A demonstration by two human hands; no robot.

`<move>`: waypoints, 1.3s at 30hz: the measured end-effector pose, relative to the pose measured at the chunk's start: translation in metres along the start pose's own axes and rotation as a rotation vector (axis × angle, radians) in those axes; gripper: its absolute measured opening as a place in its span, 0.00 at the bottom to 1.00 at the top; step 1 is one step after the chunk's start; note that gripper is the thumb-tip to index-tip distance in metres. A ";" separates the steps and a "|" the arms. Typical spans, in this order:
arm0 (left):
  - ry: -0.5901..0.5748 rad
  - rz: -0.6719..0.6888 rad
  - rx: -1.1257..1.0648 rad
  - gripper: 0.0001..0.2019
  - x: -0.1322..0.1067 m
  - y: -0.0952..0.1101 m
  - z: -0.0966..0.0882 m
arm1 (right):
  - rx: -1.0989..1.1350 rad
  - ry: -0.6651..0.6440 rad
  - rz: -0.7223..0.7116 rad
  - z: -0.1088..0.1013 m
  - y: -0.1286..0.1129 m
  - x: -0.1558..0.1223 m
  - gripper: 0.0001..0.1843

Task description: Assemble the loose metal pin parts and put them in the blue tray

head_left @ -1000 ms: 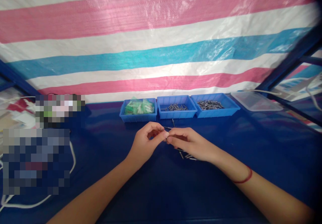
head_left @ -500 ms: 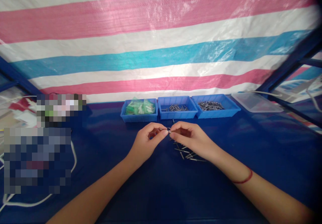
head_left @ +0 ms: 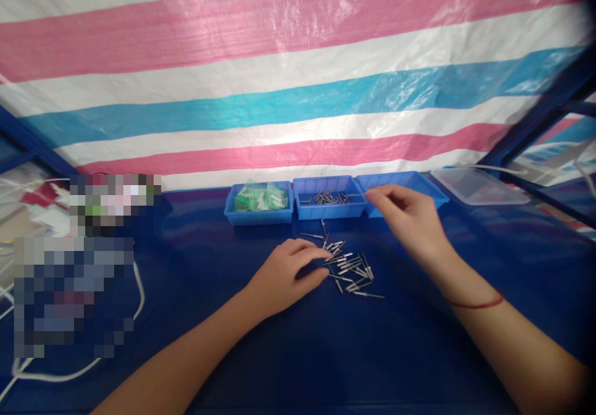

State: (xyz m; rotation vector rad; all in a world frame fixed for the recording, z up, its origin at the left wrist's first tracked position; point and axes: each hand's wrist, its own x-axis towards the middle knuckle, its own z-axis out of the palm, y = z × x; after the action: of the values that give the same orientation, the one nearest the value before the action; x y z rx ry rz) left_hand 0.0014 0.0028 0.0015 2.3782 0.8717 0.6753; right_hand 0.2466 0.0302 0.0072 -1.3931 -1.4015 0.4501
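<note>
A pile of small metal pins point(head_left: 350, 267) lies on the blue table point(head_left: 298, 353). My left hand point(head_left: 285, 275) rests on the table with curled fingers, its fingertips touching the left side of the pile. My right hand point(head_left: 410, 219) is raised near the back, pinching a thin metal pin point(head_left: 356, 196) over the edge between the middle blue tray point(head_left: 328, 202) of metal parts and the right blue tray point(head_left: 431, 192). The left blue tray point(head_left: 259, 204) holds green and white plastic pieces.
A clear plastic lid point(head_left: 479, 186) lies at the back right. A striped pink, white and blue tarp point(head_left: 288, 79) hangs behind the trays. White cables point(head_left: 69, 374) run along the left, by blurred patches. A blue frame bar point(head_left: 535, 123) slants at the right.
The hands, pinched together above the pile, have parted. My right hand moved back and right to the trays with a pin. My left hand dropped to the pile.
</note>
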 end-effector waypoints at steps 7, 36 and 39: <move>-0.248 0.270 0.257 0.21 -0.009 0.016 0.015 | -0.577 0.215 -0.064 -0.028 0.042 0.030 0.24; -0.054 0.055 0.407 0.11 0.001 -0.010 0.006 | -0.316 -0.488 -0.399 0.024 -0.012 -0.021 0.08; 0.063 0.051 0.257 0.13 0.001 -0.009 0.005 | -0.249 -0.551 -0.432 0.027 -0.016 -0.026 0.06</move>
State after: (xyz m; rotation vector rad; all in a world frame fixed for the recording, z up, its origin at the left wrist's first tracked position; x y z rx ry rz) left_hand 0.0016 0.0084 -0.0079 2.6264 0.9787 0.6971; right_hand 0.2100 0.0138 -0.0003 -1.1473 -2.2132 0.3965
